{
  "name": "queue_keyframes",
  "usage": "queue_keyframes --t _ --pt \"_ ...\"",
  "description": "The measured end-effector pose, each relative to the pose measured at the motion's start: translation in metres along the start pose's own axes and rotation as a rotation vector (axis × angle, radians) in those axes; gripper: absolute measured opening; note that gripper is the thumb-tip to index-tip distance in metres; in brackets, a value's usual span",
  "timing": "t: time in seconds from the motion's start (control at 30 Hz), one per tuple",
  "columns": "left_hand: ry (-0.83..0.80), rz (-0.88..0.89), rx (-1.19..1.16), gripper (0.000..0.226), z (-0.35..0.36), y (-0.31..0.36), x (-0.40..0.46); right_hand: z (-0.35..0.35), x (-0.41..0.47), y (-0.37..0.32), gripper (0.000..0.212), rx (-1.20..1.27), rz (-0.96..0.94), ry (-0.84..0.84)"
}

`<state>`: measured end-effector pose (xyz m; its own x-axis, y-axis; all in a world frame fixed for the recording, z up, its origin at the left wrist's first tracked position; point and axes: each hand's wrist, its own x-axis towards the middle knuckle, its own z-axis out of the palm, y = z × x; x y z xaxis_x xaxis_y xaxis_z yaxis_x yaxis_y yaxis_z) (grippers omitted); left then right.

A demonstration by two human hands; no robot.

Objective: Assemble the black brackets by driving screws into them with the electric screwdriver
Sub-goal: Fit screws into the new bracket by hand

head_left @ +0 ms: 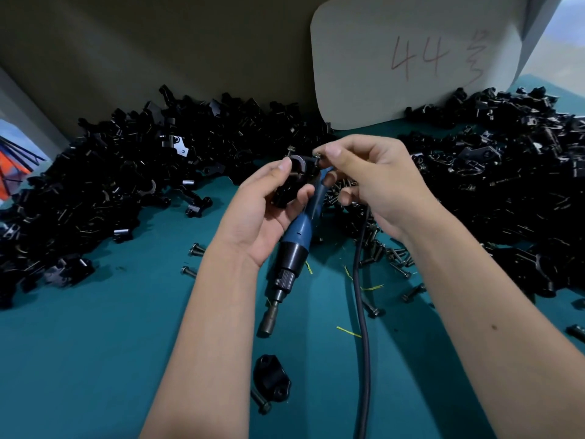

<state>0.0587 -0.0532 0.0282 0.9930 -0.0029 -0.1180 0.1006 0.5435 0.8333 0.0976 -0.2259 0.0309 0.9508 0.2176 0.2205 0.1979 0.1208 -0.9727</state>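
The left hand grips a black bracket, fingers and thumb curled round it, raised above the desk. The right hand pinches a screw between thumb and forefinger at the bracket's upper right corner; a second screw stands upright on the bracket's top edge. The remaining right fingers are loosely curled; whether they hold more screws cannot be told.

The electric screwdriver lies on the desk directly below the held bracket, bit end pointing toward the person, its blue body partly hidden by the left hand. Its dark cable runs just right of the screwdriver toward the near edge.

A single bracket piece lies near the screwdriver's bit end, with a loose bolt touching it. Heaps of black brackets lie left and right of the screwdriver. Loose screws are scattered right of the cable. A white card marked "44" stands behind the screwdriver.
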Motion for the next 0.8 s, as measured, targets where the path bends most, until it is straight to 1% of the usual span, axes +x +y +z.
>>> queue_keyframes --t 0.1,0.23,0.37,0.5,0.6,0.67,0.7,0.8 --pt "-0.031 -0.031 -0.012 0.022 0.004 0.0 0.0 0.003 -0.001 0.001 0.01 0.026 0.005 -0.021" --pt "-0.066 -0.049 -0.022 0.025 0.004 0.003 0.001 0.008 -0.001 0.003 0.016 -0.02 -0.009 -0.051" --pt "-0.079 -0.012 0.071 0.03 0.003 0.002 0.003 0.015 -0.001 0.004 0.015 -0.06 -0.035 -0.061" --pt "-0.006 0.029 0.146 0.014 0.005 0.0 0.005 0.017 -0.003 0.005 0.008 -0.06 -0.049 -0.027" --pt "-0.019 0.068 0.19 0.01 0.006 -0.002 0.005 0.019 -0.004 0.005 0.021 -0.033 -0.044 -0.007" --pt "-0.048 0.069 0.161 0.009 0.006 -0.001 0.005 0.02 -0.005 0.005 0.014 0.041 -0.012 -0.058" --pt "-0.066 0.066 0.132 0.012 0.005 0.0 0.004 0.02 -0.005 0.005 0.009 0.082 0.01 -0.089" --pt "-0.088 0.068 0.098 0.025 0.002 0.003 0.004 0.019 -0.006 0.003 0.012 0.107 0.035 -0.101"
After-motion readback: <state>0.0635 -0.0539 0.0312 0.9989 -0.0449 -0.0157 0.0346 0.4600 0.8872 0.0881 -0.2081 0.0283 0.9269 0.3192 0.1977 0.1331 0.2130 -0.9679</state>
